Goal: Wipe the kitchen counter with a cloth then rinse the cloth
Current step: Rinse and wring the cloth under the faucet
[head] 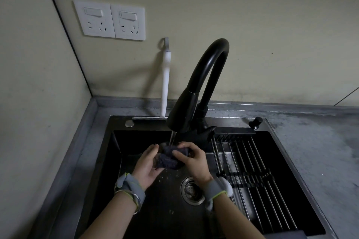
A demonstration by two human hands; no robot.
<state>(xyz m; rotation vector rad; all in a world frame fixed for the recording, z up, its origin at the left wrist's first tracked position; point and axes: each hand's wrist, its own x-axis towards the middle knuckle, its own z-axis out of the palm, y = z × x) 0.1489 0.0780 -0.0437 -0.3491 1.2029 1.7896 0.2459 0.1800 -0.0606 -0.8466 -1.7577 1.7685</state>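
A person holds one dark, bunched, wet-looking cloth (171, 158) over the black rectangular sink basin (116, 161), directly under the spout of the single tall black arched faucet (196, 91). A thin stream of water (172, 137) runs from that spout onto the cloth. The left hand (147, 165) cups the cloth from the faucet's left side, fingers curled around its edge. The right hand (192, 161) grips it from the other side, thumb and fingers pinching the top of the bundle. Each of the two wrists wears one grey strap with a yellow-green trim.

Below the faucet, in the basin floor, sits one round metal drain strainer (191, 190). Right of the faucet, one roll-up rack of metal rods (252, 176) spans the basin. Left of the faucet, one white long-handled brush (165, 83) hangs against the wall, and above it are two white wall sockets (109, 20) side by side. Far right of the faucet lies the grey mottled counter (320, 141), and one small black knob (256, 122) stands on the sink rim.
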